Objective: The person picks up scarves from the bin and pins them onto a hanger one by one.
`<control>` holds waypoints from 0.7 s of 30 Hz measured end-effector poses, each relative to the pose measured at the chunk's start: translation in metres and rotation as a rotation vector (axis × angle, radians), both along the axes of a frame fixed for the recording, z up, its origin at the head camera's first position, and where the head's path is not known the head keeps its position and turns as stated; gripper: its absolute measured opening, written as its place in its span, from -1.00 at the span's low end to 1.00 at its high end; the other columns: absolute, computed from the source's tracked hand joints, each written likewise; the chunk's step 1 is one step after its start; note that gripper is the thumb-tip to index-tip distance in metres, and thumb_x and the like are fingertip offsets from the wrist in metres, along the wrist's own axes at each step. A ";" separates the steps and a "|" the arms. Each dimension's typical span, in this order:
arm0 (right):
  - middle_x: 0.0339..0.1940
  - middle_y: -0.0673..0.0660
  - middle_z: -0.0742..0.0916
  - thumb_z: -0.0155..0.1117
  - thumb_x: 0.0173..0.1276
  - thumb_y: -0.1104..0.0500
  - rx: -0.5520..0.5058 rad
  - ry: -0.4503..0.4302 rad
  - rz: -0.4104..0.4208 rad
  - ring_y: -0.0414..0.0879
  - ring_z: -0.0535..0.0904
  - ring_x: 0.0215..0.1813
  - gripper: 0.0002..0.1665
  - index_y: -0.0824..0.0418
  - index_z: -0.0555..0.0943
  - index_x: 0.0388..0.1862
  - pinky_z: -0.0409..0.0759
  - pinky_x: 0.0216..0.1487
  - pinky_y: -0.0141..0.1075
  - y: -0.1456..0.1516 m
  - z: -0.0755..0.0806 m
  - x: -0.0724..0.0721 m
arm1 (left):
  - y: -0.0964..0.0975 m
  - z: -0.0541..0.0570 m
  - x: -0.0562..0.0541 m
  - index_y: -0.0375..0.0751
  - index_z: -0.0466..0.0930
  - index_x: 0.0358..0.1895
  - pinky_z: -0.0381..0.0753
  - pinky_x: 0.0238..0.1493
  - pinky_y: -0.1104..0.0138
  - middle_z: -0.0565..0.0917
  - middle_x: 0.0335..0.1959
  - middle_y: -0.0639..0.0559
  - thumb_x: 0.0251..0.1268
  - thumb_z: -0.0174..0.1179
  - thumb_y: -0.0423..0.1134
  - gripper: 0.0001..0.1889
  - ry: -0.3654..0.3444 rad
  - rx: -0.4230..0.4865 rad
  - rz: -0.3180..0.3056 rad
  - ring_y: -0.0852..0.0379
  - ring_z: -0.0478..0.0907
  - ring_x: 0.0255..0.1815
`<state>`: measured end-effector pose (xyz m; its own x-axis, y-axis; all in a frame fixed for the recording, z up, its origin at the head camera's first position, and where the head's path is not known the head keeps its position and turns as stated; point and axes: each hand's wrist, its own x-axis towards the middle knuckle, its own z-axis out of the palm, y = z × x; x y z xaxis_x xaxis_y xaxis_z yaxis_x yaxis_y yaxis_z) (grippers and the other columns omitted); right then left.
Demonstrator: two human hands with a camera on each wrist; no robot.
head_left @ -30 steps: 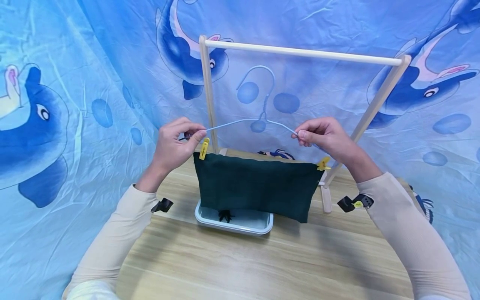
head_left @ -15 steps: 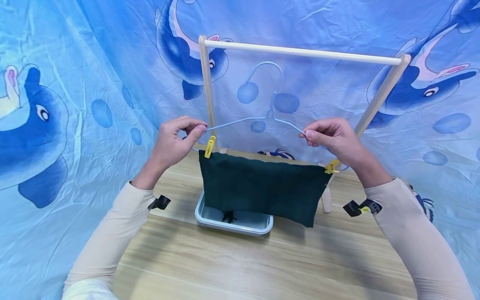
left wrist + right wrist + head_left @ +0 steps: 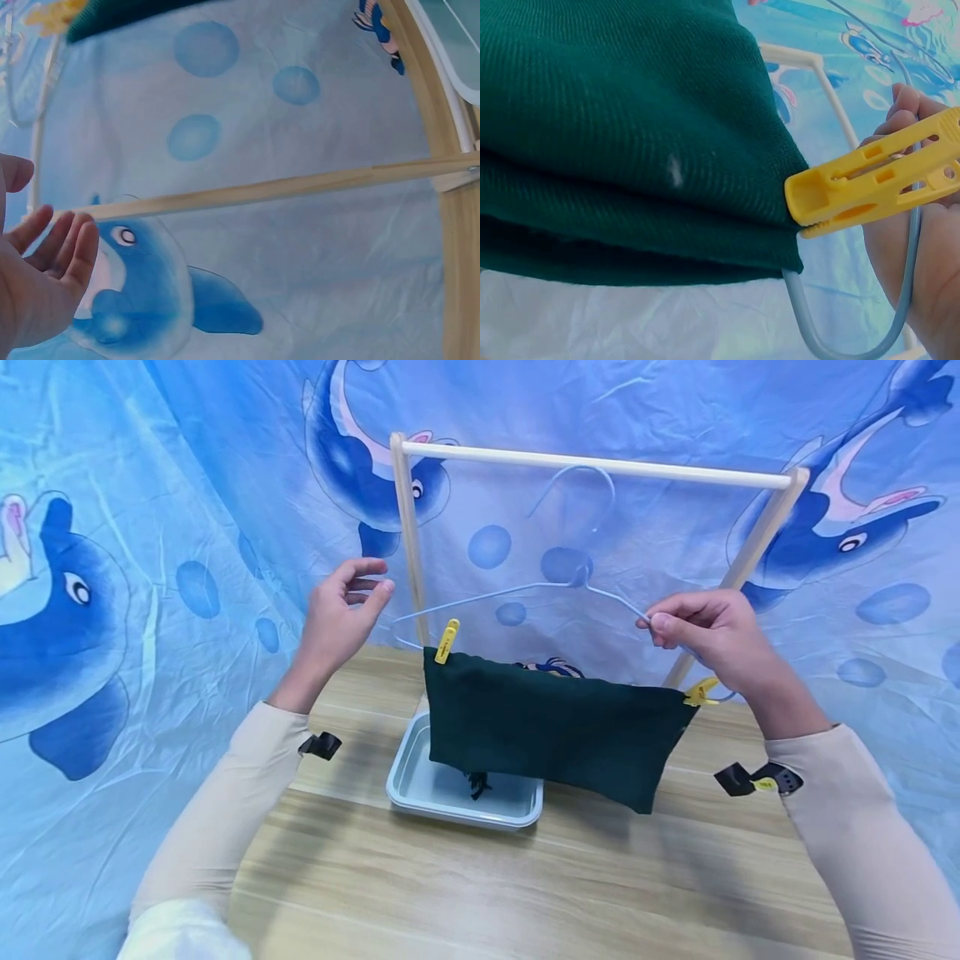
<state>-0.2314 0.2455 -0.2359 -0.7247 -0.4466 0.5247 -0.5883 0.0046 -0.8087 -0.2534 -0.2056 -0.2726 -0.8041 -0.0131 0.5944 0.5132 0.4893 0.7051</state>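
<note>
In the head view my right hand (image 3: pixel 708 631) pinches the right shoulder of a light-blue wire hanger (image 3: pixel 534 586). My left hand (image 3: pixel 343 606) is off the wire, fingers loosely spread beside the hanger's left end. A dark green cloth (image 3: pixel 555 727) hangs folded over the hanger's lower bar. One yellow clothespin (image 3: pixel 447 642) clips its left corner; another clothespin (image 3: pixel 877 176) clips the right edge, close up in the right wrist view. The hook overlaps the wooden rack's top rail (image 3: pixel 675 471); I cannot tell whether they touch.
Below the cloth, a pale blue tub (image 3: pixel 465 815) stands on the wood-grain table (image 3: pixel 480 893), with a small dark item (image 3: pixel 477 785) inside. The rack's left post (image 3: pixel 408 527) rises behind the left hand. A blue dolphin-print sheet (image 3: pixel 247 468) surrounds the table.
The hanger and cloth have shifted right, and the hook has risen to the rail. My left hand has let go of the hanger and lifted slightly. My right hand has moved right with it.
</note>
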 end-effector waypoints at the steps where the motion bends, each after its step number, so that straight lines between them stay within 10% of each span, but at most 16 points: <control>1: -0.42 0.15 0.75 0.12 0.46 0.53 -0.002 -0.003 -0.009 -0.09 0.59 -0.35 -0.78 0.51 0.73 -0.21 0.64 -0.22 -0.43 0.003 0.001 0.001 | 0.000 -0.002 -0.004 -0.20 0.55 0.31 0.58 0.18 0.30 0.65 0.22 -0.04 0.47 0.26 -0.09 -0.55 -0.010 0.009 0.009 0.06 0.63 0.15; 11: -0.38 0.11 0.76 0.08 0.45 0.57 -0.027 0.001 0.053 -0.11 0.55 -0.34 -0.77 0.53 0.70 -0.15 0.62 -0.22 -0.49 0.030 0.013 0.008 | 0.000 -0.029 -0.045 -0.21 0.47 0.42 0.55 0.28 0.15 0.59 0.33 -0.12 0.38 0.34 0.00 -0.37 -0.087 0.091 0.075 -0.08 0.60 0.27; 21: -0.28 0.11 0.79 0.09 0.47 0.54 -0.032 0.002 -0.058 -0.11 0.58 -0.28 -0.77 0.54 0.70 -0.08 0.62 -0.17 -0.51 0.051 0.033 0.024 | 0.013 -0.049 -0.069 -0.22 0.47 0.41 0.59 0.24 0.17 0.57 0.35 -0.14 0.33 0.36 0.08 -0.31 -0.143 0.122 0.078 -0.10 0.60 0.28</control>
<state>-0.2070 0.2968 -0.2030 -0.7478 -0.3865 0.5399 -0.5897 0.0128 -0.8075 -0.3225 -0.1928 -0.3212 -0.8740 -0.1433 0.4643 0.3676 0.4300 0.8246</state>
